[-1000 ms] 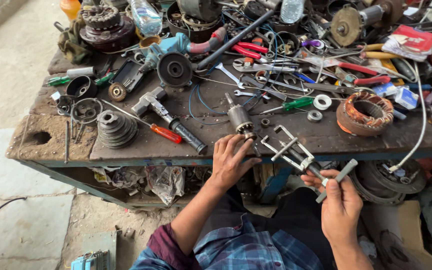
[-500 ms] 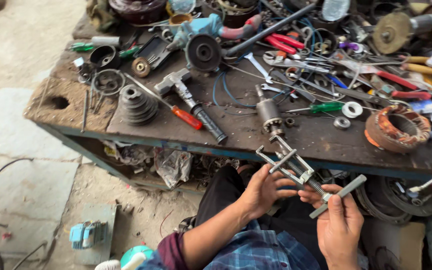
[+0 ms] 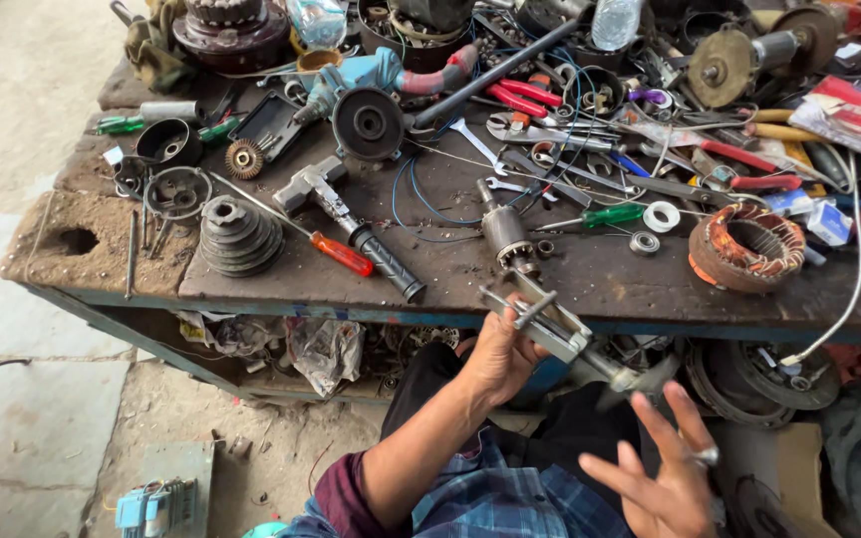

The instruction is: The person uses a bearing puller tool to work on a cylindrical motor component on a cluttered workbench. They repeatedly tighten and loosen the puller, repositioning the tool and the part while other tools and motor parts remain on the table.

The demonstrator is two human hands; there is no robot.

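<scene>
My left hand [image 3: 498, 351] grips a metal puller tool [image 3: 550, 324] just below the front edge of the workbench [image 3: 281, 269]. The puller's jaws sit at the end of a small motor rotor [image 3: 503, 231] that lies on the bench top. The tool's screw handle end [image 3: 630, 379] is blurred. My right hand [image 3: 662, 466] hovers just below that handle with fingers spread, holding nothing. A ring shows on one finger.
The bench is crowded: an orange-handled screwdriver [image 3: 336, 251], a stepped pulley [image 3: 238, 232], a copper-wound stator [image 3: 747, 245], a green screwdriver [image 3: 602, 215], pliers, spanners, wires and motor parts. Scrap and plastic lie under the bench. A small blue device [image 3: 151, 501] sits on the floor.
My right hand let go of the puller's handle and opened, and the handle end now blurs. The left hand stays on the puller. The camera view shifted down and left.
</scene>
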